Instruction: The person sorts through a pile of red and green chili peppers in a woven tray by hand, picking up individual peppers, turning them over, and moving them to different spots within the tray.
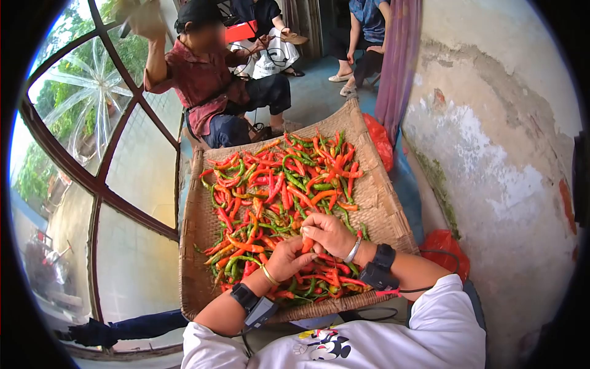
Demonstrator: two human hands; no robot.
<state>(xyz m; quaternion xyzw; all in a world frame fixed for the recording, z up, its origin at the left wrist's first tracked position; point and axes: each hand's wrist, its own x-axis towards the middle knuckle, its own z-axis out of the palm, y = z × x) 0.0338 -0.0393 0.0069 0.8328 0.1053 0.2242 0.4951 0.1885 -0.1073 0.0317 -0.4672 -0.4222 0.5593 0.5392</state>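
A large woven bamboo tray lies in front of me, spread with red, orange and green chili peppers. Over its near half my two hands meet. My left hand, with a bracelet at the wrist, is closed around an orange-red chili pepper. From the right, my right hand pinches the upper end of the same pepper between thumb and fingers. The stem end is hidden by my fingers. More peppers lie beneath and around both hands.
Across the tray a seated person raises one arm by the window. Two more people sit farther back. Red plastic bags lie on the right, beside a peeling wall and a purple curtain.
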